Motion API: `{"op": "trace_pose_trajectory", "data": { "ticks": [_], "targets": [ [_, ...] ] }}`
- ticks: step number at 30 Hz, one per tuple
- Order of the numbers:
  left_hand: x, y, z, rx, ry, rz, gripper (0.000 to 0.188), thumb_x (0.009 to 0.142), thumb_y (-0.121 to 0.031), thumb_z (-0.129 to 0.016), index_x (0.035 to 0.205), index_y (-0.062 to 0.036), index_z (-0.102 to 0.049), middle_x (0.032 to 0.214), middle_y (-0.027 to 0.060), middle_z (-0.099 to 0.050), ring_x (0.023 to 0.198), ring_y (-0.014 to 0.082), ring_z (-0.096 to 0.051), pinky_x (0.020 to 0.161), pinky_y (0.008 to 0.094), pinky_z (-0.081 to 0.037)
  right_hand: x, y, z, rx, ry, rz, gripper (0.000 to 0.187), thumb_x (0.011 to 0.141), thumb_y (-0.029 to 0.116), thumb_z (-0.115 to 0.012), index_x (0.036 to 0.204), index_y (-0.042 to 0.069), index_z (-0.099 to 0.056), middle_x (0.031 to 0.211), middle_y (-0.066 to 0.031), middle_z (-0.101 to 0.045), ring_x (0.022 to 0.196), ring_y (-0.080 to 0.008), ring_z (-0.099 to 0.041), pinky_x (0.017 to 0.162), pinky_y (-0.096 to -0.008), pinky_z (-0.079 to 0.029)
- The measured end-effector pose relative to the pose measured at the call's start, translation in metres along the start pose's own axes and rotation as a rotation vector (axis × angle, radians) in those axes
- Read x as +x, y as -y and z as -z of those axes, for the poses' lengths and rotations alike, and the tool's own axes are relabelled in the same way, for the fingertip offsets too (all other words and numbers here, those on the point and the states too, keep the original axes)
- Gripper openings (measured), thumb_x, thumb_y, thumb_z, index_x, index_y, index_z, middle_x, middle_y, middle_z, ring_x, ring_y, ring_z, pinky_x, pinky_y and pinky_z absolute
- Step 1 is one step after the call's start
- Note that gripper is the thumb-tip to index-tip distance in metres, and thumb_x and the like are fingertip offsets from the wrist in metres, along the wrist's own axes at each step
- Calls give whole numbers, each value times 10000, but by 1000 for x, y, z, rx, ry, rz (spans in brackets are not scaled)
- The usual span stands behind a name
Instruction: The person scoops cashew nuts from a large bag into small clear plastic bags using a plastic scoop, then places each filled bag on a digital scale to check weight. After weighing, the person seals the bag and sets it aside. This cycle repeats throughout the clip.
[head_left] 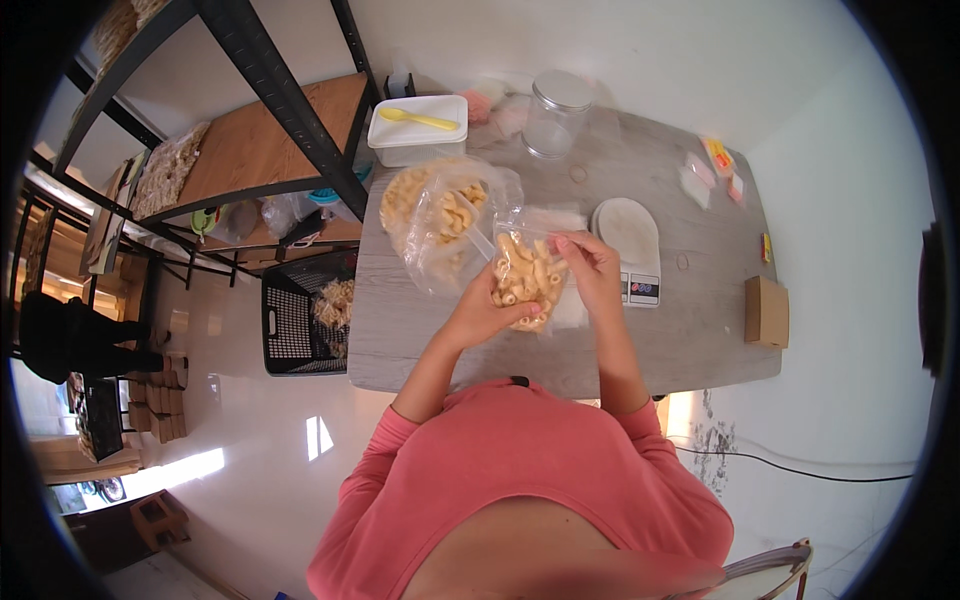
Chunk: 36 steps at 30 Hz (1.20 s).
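Observation:
A small clear plastic bag (526,272) filled with pale yellow ring-shaped snacks is held up over the table's front half. My left hand (482,312) wraps round its lower left side, thumb across the front. My right hand (592,268) pinches the bag's upper right edge between thumb and fingers. Just left of it, a large open clear bag (432,268) holds more of the same snacks, and a pale scoop handle (480,242) sticks out of it. Close to my right hand stands a white kitchen scale (627,228) with a round platform. Flat clear plastic bags (570,308) lie beneath my hands.
On the grey table (690,340) stand a white lidded tub (400,150) with a yellow spoon (420,119) on it, a clear jar (556,120), and a cardboard box (767,312) at the right edge. A black crate (290,330) and metal shelving (270,90) are at left.

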<state>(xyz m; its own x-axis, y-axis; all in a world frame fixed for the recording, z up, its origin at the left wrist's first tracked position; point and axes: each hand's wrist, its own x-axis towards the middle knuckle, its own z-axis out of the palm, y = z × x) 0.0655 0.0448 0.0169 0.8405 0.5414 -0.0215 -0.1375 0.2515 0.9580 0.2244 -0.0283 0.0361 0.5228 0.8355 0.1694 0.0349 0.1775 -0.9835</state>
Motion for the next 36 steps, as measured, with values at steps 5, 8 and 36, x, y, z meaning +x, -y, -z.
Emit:
{"op": "trace_pose_trajectory", "data": {
  "ticks": [5, 8, 36],
  "targets": [
    [-4, 7, -4, 135, 53, 2, 569, 794, -145, -683, 1258, 4, -388, 1113, 77, -558, 1001, 124, -539, 838, 277, -457, -9, 9, 16, -19, 93, -134, 182, 833, 81, -625, 969, -40, -631, 906, -72, -645, 847, -107, -589, 731, -239, -468],
    [-4, 8, -2, 169, 112, 146, 527, 852, -213, -617, 1273, 1, -381, 1118, 93, -560, 997, 127, -543, 832, 271, -453, -15, 11, 22, -70, 136, -172, 214, 811, 97, -655, 973, -39, -629, 885, -64, -647, 831, -105, -592, 717, -237, -474],
    [-60, -9, 41, 55, 125, -32, 500, 897, -223, -514, 1322, -38, -327, 1252, 117, -473, 1147, 213, -456, 945, 355, -355, 1, -194, 259, -216, -1160, -204, 340, 855, 273, -580, 1038, -14, -576, 935, -79, -594, 846, -145, -568, 726, -253, -455]
  ]
}}
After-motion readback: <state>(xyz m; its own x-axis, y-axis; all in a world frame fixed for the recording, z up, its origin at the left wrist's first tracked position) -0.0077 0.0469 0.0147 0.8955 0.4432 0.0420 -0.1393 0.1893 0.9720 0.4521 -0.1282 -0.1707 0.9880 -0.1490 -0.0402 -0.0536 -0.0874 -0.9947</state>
